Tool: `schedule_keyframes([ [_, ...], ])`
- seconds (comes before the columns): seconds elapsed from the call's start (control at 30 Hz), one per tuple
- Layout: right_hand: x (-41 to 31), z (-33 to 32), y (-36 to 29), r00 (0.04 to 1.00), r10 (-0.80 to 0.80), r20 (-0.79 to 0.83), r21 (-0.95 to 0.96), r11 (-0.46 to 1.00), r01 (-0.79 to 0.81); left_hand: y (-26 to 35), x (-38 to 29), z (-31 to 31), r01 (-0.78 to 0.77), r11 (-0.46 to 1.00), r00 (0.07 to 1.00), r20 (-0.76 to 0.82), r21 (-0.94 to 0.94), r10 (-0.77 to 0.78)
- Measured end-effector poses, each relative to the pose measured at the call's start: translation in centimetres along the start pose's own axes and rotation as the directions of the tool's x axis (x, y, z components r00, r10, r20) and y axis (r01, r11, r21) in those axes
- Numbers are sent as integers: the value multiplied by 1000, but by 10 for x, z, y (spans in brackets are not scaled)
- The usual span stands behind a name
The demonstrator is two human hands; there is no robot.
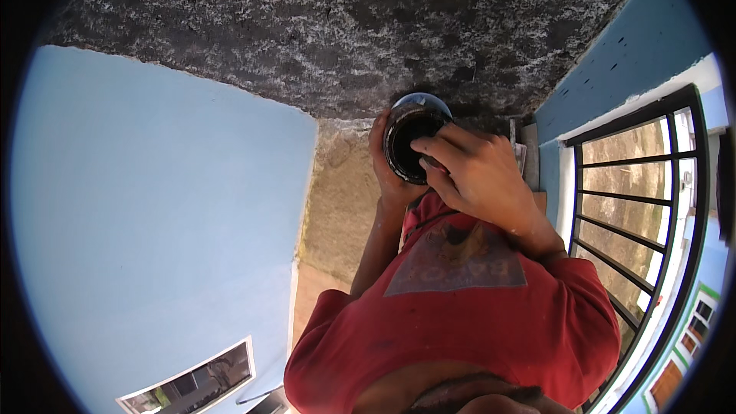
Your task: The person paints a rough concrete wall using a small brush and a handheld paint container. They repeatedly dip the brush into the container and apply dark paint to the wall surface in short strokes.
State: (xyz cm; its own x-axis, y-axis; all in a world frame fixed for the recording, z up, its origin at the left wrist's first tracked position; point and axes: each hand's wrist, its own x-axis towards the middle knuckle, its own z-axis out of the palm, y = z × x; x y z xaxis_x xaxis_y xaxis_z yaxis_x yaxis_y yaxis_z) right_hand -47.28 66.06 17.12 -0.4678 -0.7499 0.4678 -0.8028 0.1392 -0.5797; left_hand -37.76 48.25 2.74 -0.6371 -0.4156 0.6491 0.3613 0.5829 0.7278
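Observation:
Before my chest, my left hand (385,167) grips the side of a round open can (394,152) with a dark inside and a pale-smeared rim. A blue-white curved surface shows at the can's far edge; whether it belongs to the can cannot be told. Over the can's opening is my right hand (474,169), its fingers closed around a small dark and reddish object (435,164), perhaps a brush handle. The far end of that object is hidden in the dark opening.
A rough, dark stained wall (345,40) rises ahead. On the left stands a light blue wall (161,184); on the right, a blue wall with a black barred window frame (627,198). Grey and brown pieces (530,152) stand in the right corner beside the concrete floor (336,213).

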Motion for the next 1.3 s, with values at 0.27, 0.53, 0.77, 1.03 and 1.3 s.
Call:
schedule_keyframes([
  [0.27,5,5,19,991,-15,-136,64,998,24,-15,-6,15,190,972,981,-24,-139,-195],
  [0.53,-1,4,63,873,429,-232,557,795,-242,-24,-3,22,283,955,952,96,87,-291],
  [0.77,-3,-41,137,521,788,-328,928,372,21,-41,-9,27,382,917,924,73,-115,-376],
  [1.03,88,-222,220,72,189,-979,189,982,2,-27,-7,31,424,901,905,72,-88,-419],
  [1.3,151,-294,234,169,-50,-984,-91,965,-244,-42,-19,26,433,889,899,5,-149,-438],
])
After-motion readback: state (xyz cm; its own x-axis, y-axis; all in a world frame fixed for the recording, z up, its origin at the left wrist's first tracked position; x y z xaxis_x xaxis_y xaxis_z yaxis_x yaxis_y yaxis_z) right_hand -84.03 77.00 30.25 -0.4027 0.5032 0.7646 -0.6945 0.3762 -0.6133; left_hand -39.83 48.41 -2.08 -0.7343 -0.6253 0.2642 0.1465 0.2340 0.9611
